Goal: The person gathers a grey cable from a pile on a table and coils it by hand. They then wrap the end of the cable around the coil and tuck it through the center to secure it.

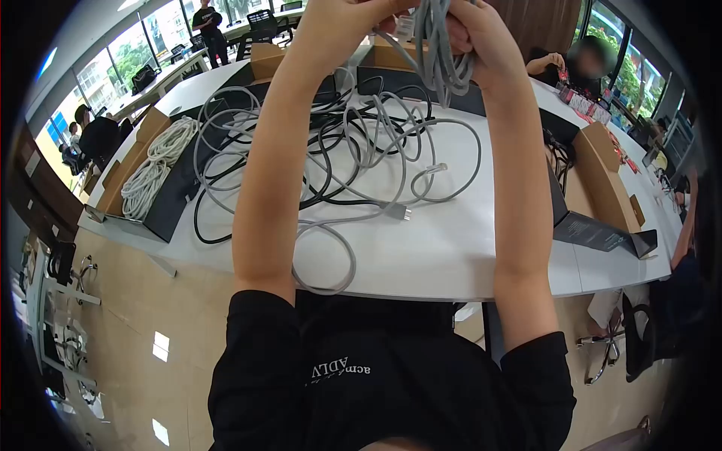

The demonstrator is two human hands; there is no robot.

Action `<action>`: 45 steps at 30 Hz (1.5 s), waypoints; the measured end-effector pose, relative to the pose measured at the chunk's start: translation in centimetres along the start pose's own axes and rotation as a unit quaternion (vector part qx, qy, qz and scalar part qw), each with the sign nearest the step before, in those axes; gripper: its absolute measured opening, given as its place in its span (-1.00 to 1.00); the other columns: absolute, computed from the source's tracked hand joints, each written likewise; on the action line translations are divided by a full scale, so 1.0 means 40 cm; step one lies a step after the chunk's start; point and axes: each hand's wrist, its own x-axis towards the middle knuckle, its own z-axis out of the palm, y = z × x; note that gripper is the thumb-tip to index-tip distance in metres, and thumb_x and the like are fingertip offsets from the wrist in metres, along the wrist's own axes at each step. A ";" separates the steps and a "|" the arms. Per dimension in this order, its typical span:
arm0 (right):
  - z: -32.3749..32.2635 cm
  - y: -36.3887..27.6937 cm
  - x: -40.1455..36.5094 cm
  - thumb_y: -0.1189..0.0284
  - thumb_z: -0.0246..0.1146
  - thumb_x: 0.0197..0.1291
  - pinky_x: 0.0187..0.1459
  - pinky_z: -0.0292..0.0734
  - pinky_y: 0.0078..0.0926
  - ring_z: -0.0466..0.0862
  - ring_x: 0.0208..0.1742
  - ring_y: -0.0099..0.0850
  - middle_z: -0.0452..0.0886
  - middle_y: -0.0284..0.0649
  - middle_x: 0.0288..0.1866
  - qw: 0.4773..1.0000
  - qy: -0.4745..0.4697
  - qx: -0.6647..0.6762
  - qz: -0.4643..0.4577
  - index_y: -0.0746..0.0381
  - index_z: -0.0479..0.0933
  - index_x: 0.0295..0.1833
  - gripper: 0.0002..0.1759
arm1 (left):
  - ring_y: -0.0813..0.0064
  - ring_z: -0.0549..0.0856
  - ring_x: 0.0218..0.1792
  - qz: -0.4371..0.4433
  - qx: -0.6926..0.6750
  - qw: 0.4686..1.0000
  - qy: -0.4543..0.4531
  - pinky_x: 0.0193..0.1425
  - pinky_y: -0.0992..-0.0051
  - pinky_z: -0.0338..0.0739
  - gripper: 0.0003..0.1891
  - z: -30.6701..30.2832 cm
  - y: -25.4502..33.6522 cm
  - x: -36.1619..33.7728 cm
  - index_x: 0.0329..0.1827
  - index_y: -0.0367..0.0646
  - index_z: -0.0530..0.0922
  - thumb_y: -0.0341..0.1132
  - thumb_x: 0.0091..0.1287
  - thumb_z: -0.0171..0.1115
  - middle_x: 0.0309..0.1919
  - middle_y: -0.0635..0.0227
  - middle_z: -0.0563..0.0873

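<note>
At the top of the view, both hands are raised over the far side of the white table (451, 248). A looped bundle of grey cable (440, 56) hangs between them. My left hand (338, 22) is at its left side, with fingers closed on part of the cable; its fingertips are partly cut off by the frame edge. On the bundle's right side, my right hand (485, 37) has its fingers wrapped round the loops. Below lies a loose tangle of grey cable (398, 203) and black cable (327, 154), with a grey plug (398, 213) and a clear connector (436, 168).
On the left, an open box (171, 210) holds coiled white cables (158, 165). Another open box (594, 229) at right contains black cables (560, 158). More boxes line the back. People are at the far left, the back and the right.
</note>
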 end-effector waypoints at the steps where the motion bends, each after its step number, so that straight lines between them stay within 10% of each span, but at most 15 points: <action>1: 0.014 -0.002 -0.005 0.40 0.17 0.11 -0.73 0.21 -0.69 0.40 -0.77 -0.56 0.41 -0.32 -0.74 0.999 0.021 -0.039 0.007 0.32 0.48 -0.45 -0.80 | 0.76 0.52 -0.53 -0.005 -0.013 1.000 -0.009 -0.44 0.78 0.41 -0.83 0.004 0.006 -0.002 -0.28 -0.26 0.53 -0.30 0.27 0.16 -0.54 0.48 0.58; 9: 0.065 0.014 -0.029 0.49 0.15 0.04 -0.66 0.26 -0.67 0.43 -0.67 -0.61 0.42 -0.37 -0.72 0.992 0.059 -0.104 -0.045 0.29 0.46 -0.57 -0.82 | 0.68 0.59 -0.42 -0.125 -0.045 0.979 -0.154 -0.33 0.70 0.50 -0.78 0.019 0.063 -0.019 -0.22 -0.28 0.55 -0.27 0.32 0.08 -0.45 0.40 0.62; 20: -0.026 0.044 0.021 0.58 0.06 -0.10 -0.51 0.33 -0.44 0.42 -0.65 -0.26 0.41 -0.03 -0.69 0.779 0.293 -0.436 -0.343 0.41 0.43 -0.53 -0.90 | 0.58 0.39 -0.59 -0.147 0.348 0.916 -0.135 -0.47 0.51 0.26 -0.60 0.104 0.173 -0.030 -0.28 -0.32 0.51 -0.05 0.28 0.07 -0.62 0.36 0.48; 26: 0.000 -0.011 -0.002 0.57 0.08 0.01 -0.59 0.15 -0.35 0.25 -0.72 -0.27 0.23 0.00 -0.74 0.719 0.316 -0.478 -0.393 0.41 0.28 -0.63 -0.77 | 0.58 0.43 -0.56 -0.059 0.249 0.960 -0.112 -0.42 0.55 0.30 -0.75 0.083 0.084 -0.023 -0.35 -0.29 0.49 -0.22 0.29 0.05 -0.62 0.36 0.49; 31: 0.039 -0.038 -0.024 0.48 0.12 0.09 -0.60 0.12 -0.44 0.19 -0.71 -0.44 0.23 -0.10 -0.77 0.739 0.313 -0.436 -0.407 0.40 0.30 -0.62 -0.70 | 0.66 0.48 -0.53 -0.080 -0.085 0.989 -0.090 -0.37 0.66 0.42 -0.77 0.083 0.057 -0.007 -0.34 -0.21 0.47 -0.20 0.32 0.05 -0.56 0.45 0.51; 35: 0.000 -0.033 -0.015 0.37 0.16 0.12 -0.60 0.19 -0.53 0.27 -0.71 -0.53 0.36 -0.31 -0.76 0.765 0.274 -0.440 -0.382 0.30 0.43 -0.55 -0.73 | 0.62 0.55 -0.23 -0.019 -0.018 0.989 -0.143 -0.18 0.65 0.41 -0.63 0.062 0.029 -0.014 0.07 -0.25 0.45 -0.19 0.31 0.09 -0.28 0.32 0.59; 45: -0.028 -0.051 -0.021 0.25 0.29 0.02 -0.64 0.16 -0.76 0.37 -0.65 -0.72 0.39 -0.46 -0.69 0.982 -0.054 -0.168 -0.060 0.22 0.47 -0.46 -0.74 | 0.63 0.62 -0.24 -0.073 0.169 0.981 0.064 -0.10 0.66 0.44 -0.70 -0.044 0.005 -0.012 -0.04 -0.31 0.52 -0.26 0.28 0.14 -0.28 0.30 0.66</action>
